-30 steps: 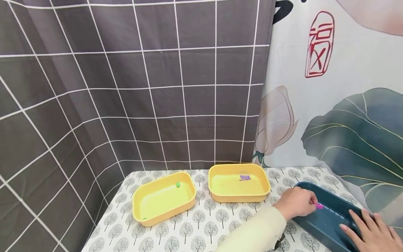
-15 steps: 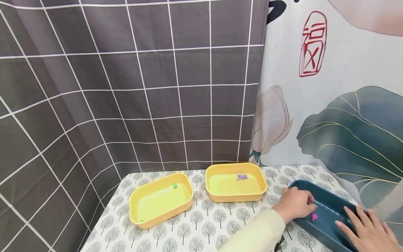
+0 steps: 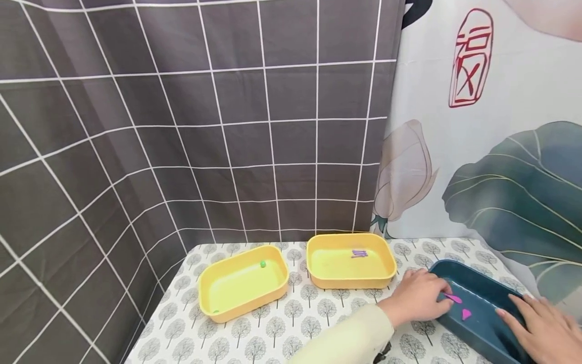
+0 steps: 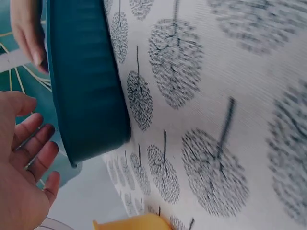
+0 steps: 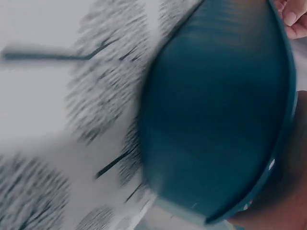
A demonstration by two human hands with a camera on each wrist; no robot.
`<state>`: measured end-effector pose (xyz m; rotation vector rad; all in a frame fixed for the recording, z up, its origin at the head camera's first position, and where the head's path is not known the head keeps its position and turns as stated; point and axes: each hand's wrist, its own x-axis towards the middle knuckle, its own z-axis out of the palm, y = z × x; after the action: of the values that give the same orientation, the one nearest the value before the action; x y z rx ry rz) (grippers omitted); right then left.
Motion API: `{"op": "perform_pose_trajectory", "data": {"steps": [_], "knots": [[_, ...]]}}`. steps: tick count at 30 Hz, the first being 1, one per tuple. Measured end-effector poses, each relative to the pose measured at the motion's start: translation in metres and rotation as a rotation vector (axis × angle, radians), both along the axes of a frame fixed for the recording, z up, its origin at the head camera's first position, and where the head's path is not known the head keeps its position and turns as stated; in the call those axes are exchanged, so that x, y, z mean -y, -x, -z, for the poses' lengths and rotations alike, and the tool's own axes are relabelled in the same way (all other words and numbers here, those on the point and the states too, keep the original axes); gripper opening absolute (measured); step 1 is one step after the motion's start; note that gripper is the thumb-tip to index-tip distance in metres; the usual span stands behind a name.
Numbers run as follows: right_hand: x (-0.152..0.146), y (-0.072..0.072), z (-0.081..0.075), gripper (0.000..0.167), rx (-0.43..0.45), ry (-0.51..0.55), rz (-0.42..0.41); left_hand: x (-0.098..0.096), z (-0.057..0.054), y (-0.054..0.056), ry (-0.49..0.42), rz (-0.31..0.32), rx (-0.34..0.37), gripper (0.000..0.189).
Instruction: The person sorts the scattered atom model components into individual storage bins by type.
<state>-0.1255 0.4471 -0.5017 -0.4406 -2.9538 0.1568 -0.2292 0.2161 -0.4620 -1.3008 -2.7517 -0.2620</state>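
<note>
A dark teal tray [image 3: 482, 331] sits at the table's right side. My left hand [image 3: 416, 296] reaches over its near-left rim, and in the left wrist view that hand's loosely bent fingers [image 4: 36, 143] stand apart beside the tray wall. A slim bright pink piece [image 3: 453, 298] shows right at the fingertips in the head view. Below it on the tray floor lies a small triangular pink piece [image 3: 466, 314]. My right hand [image 3: 547, 323] lies over the tray's right rim with fingers extended; in the right wrist view it is a dark blur behind the tray wall.
Left on the table stands a yellow tray [image 3: 241, 305] holding a small green ball [image 3: 262, 264] and a green bit at its near-left corner. A second yellow tray [image 3: 352, 284], by the back edge, contains several thin purple strips [image 3: 359, 254]. Behind hangs a grid-patterned curtain [image 3: 291, 182].
A second ago my left fingers pinched a pink piece; half a second ago one lay below the hand. Now two pink pieces show. The right hand stays at the rim; the head view shifted slightly.
</note>
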Motion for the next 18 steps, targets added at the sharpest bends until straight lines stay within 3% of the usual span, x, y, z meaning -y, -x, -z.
{"op": "perform_pose_trajectory", "data": {"steps": [6, 18], "knots": [[0.021, 0.016, -0.019, 0.070, -0.040, -0.014, -0.179, 0.023, 0.002, -0.002, 0.015, 0.006, 0.024, 0.028], [0.062, 0.024, -0.027, 0.060, -0.145, 0.071, -0.299, 0.091, 0.007, 0.001, -0.016, -0.067, -0.022, 0.037]]}}
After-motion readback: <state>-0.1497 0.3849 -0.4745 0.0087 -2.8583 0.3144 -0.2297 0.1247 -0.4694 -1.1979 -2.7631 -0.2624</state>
